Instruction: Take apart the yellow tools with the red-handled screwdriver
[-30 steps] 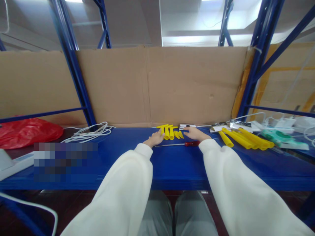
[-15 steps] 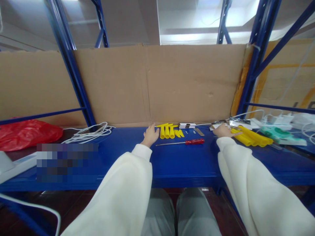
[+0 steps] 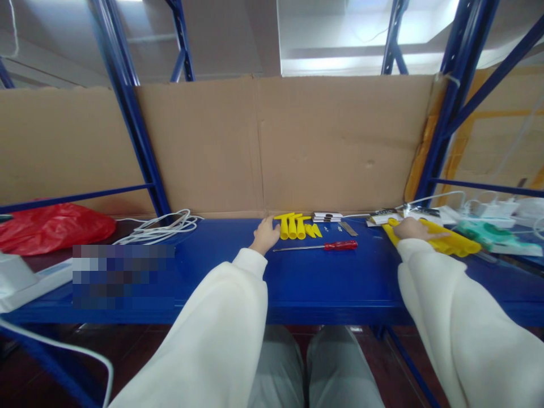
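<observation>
Here, my right hand (image 3: pixel 410 228) lies over the yellow tubes (image 3: pixel 461 246) at the right; whether it grips, I cannot tell. A light, even hold should keep them from rolling. My left hand (image 3: pixel 266 233), fingers loosely apart, rests beside shorter yellow pieces (image 3: pixel 292 228). A second ago, my right hand was by the red screwdriver (image 3: pixel 340 245).

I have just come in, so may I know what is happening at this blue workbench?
A person has both hands at the blue workbench. The right hand is over a pile of yellow tubes; whether it grips one is unclear. The left hand is beside a row of smaller yellow tubes, perhaps touching the nearest. A red-handled screwdriver lies between the hands, not held, with a small metal plate behind it.
</observation>
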A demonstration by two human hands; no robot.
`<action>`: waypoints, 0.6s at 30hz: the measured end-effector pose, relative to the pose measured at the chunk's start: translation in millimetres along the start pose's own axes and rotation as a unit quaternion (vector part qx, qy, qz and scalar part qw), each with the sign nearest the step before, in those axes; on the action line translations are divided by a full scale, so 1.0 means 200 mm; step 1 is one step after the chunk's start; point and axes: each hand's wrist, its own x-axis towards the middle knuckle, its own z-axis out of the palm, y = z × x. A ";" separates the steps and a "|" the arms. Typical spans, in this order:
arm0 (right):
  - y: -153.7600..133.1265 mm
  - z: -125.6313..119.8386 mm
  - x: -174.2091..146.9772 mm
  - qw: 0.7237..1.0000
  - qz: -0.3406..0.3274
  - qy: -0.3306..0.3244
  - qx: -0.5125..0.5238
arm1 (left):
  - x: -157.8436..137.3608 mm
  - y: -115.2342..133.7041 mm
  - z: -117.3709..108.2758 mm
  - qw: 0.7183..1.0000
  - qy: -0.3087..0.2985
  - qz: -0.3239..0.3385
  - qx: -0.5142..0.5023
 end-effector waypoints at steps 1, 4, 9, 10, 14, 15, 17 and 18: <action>-0.02 -0.02 -0.01 0.998 0.047 -0.025 -0.012 | 0.00 0.00 0.00 1.000 0.000 0.000 0.000; -0.10 -0.07 -0.03 0.997 0.065 -0.037 -0.004 | 0.00 0.00 0.00 1.000 0.007 0.003 -0.002; -0.28 -0.21 -0.11 0.997 -0.035 0.047 0.058 | 0.01 0.00 0.01 0.998 0.044 0.034 -0.038; -0.33 -0.25 -0.14 0.995 -0.063 0.042 0.066 | 0.02 0.01 0.01 0.997 0.050 0.043 -0.051; -0.58 -0.36 -0.31 0.980 -0.167 -0.009 0.106 | 0.02 0.02 0.01 0.989 0.061 0.080 -0.112; -0.63 -0.37 -0.36 0.975 -0.190 -0.025 0.116 | 0.02 0.02 0.01 0.986 0.063 0.092 -0.126; -0.73 -0.33 -0.45 0.958 -0.248 -0.049 0.136 | 0.02 0.02 0.01 0.980 0.065 0.115 -0.147; -0.76 -0.29 -0.50 0.948 -0.279 -0.059 0.144 | 0.02 0.02 0.01 0.979 0.065 0.123 -0.151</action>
